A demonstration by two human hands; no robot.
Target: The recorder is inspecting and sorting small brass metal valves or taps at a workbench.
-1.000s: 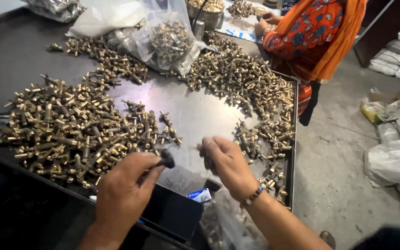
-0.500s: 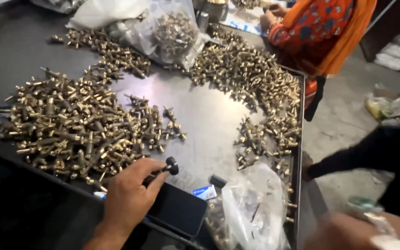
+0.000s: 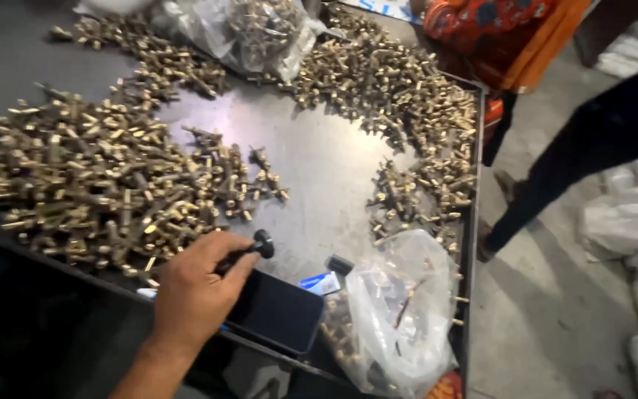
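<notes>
My left hand (image 3: 193, 295) is closed on a small black knobbed tool (image 3: 258, 245), held just above the steel table (image 3: 319, 185) near its front edge. It is right beside a big heap of brass fittings (image 3: 97, 185) that spreads to the left. A black phone (image 3: 275, 312) lies under and to the right of the hand. My right hand is out of view.
More brass fittings (image 3: 400, 89) curve along the back and right rim. A filled clear bag (image 3: 260, 29) sits at the back, and another clear bag (image 3: 400, 310) at the front right corner. A person in orange (image 3: 496, 29) stands beyond; a dark-trousered leg (image 3: 577, 148) and white sacks (image 3: 629, 214) are on the floor.
My right hand has pulled away from the tool and left the view to the lower right. My left hand keeps hold of the black tool. The view has swung rightward.
</notes>
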